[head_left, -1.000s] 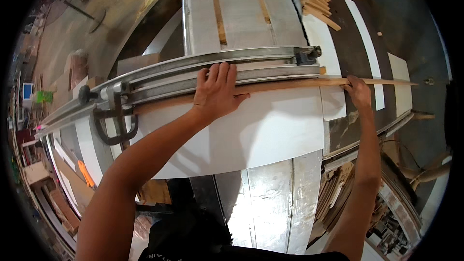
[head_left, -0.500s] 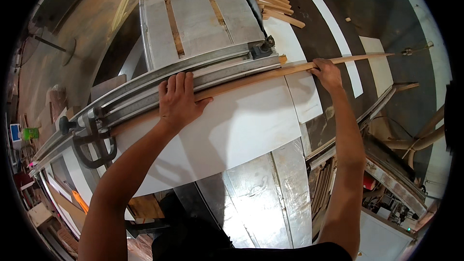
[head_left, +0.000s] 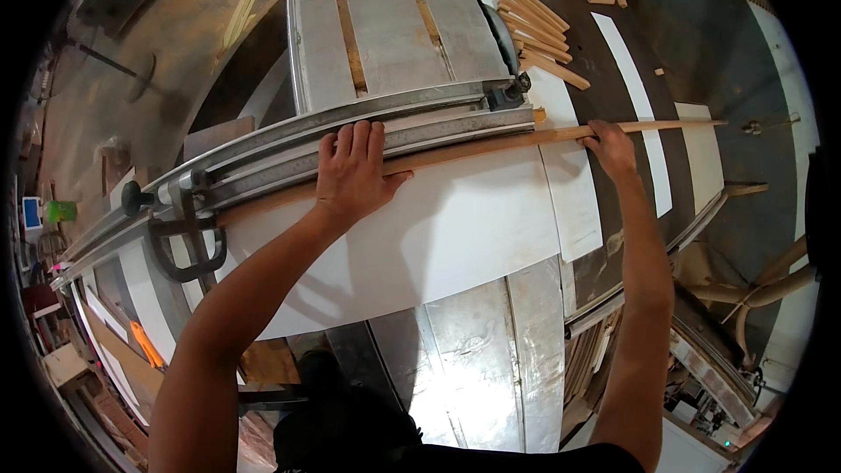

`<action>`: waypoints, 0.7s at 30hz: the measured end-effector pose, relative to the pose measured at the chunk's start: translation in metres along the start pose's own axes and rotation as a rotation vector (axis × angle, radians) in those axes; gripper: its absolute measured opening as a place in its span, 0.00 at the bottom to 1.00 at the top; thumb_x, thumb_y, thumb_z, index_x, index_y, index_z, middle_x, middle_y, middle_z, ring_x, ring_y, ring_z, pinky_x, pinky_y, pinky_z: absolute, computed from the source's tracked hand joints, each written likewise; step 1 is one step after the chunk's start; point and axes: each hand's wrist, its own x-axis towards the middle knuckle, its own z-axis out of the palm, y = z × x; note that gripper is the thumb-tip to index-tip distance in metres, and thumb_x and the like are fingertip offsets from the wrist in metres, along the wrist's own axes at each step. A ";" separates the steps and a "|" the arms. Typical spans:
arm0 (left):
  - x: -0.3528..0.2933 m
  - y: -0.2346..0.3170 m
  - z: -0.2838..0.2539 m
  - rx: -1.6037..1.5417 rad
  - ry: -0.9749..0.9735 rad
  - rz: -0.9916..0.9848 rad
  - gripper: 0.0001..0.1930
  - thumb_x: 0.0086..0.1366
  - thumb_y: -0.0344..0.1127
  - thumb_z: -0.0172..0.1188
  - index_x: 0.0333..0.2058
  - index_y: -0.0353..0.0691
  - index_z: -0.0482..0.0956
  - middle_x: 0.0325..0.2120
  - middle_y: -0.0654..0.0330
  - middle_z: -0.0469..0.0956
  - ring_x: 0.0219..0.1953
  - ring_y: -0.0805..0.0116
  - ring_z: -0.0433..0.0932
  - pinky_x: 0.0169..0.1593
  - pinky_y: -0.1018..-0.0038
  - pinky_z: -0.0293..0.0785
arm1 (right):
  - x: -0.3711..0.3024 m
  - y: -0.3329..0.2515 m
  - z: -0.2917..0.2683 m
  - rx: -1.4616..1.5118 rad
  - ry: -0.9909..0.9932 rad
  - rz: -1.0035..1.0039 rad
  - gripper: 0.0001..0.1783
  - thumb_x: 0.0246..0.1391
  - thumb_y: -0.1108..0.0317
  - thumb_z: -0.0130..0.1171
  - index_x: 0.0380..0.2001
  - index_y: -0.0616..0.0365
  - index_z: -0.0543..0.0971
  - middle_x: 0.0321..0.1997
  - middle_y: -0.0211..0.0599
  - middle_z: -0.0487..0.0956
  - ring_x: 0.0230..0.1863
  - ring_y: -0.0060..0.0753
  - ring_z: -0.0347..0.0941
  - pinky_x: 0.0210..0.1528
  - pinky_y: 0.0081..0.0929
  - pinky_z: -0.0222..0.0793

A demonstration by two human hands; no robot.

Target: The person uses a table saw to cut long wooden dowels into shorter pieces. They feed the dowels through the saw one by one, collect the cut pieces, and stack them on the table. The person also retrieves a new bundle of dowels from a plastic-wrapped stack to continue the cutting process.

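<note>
A long, thin wooden strip (head_left: 482, 145) lies along the front of a metal fence rail (head_left: 438, 137), over a large white panel (head_left: 473, 210). My left hand (head_left: 355, 171) is closed over the rail and strip, its fingers bent across the metal and its thumb stretched along the wood. Farther right, beyond the rail's end, my right hand (head_left: 611, 147) grips the same strip, thumb side up. From there the strip runs on to the right and tapers to its far tip. The strip's left end lies near a dark C-shaped clamp (head_left: 187, 232) fixed on the rail.
Behind the rail stands a slotted metal machine table (head_left: 385, 26). Several short wooden sticks (head_left: 534, 26) lie in a pile at the back right. A white strip-shaped board (head_left: 644, 105) rests on the dark surface. Below the panel is a shiny metal tabletop (head_left: 473, 350).
The whole view has shifted, so the table, rail and hands sit farther right in the picture. Both hands keep their hold; any slide of the strip along the rail is too small to tell.
</note>
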 end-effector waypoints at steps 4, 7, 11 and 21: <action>0.000 0.003 -0.005 -0.052 -0.044 -0.065 0.44 0.43 0.59 0.76 0.53 0.35 0.72 0.47 0.55 0.73 0.51 0.57 0.71 0.55 0.56 0.63 | 0.002 -0.005 -0.005 0.027 -0.053 0.019 0.25 0.50 0.57 0.71 0.48 0.59 0.83 0.54 0.38 0.82 0.56 0.43 0.76 0.57 0.40 0.74; 0.007 0.014 -0.008 -0.029 -0.210 -0.126 0.46 0.47 0.61 0.74 0.56 0.34 0.69 0.53 0.54 0.70 0.56 0.56 0.67 0.57 0.52 0.60 | -0.005 -0.005 -0.006 0.006 -0.118 0.054 0.25 0.49 0.58 0.71 0.49 0.59 0.83 0.54 0.38 0.82 0.56 0.43 0.76 0.57 0.40 0.74; 0.028 0.045 0.020 0.066 -0.114 -0.017 0.46 0.50 0.66 0.67 0.57 0.34 0.69 0.51 0.55 0.69 0.54 0.58 0.66 0.56 0.51 0.60 | -0.007 -0.008 -0.008 0.000 -0.072 0.051 0.24 0.49 0.59 0.71 0.49 0.58 0.83 0.54 0.38 0.82 0.56 0.44 0.76 0.56 0.40 0.74; 0.045 0.069 0.026 -0.078 -0.177 -0.047 0.51 0.46 0.64 0.73 0.59 0.32 0.67 0.53 0.53 0.68 0.56 0.55 0.64 0.60 0.53 0.57 | -0.011 -0.004 -0.001 0.018 0.011 0.010 0.25 0.48 0.58 0.72 0.49 0.59 0.83 0.51 0.42 0.83 0.54 0.45 0.77 0.55 0.40 0.75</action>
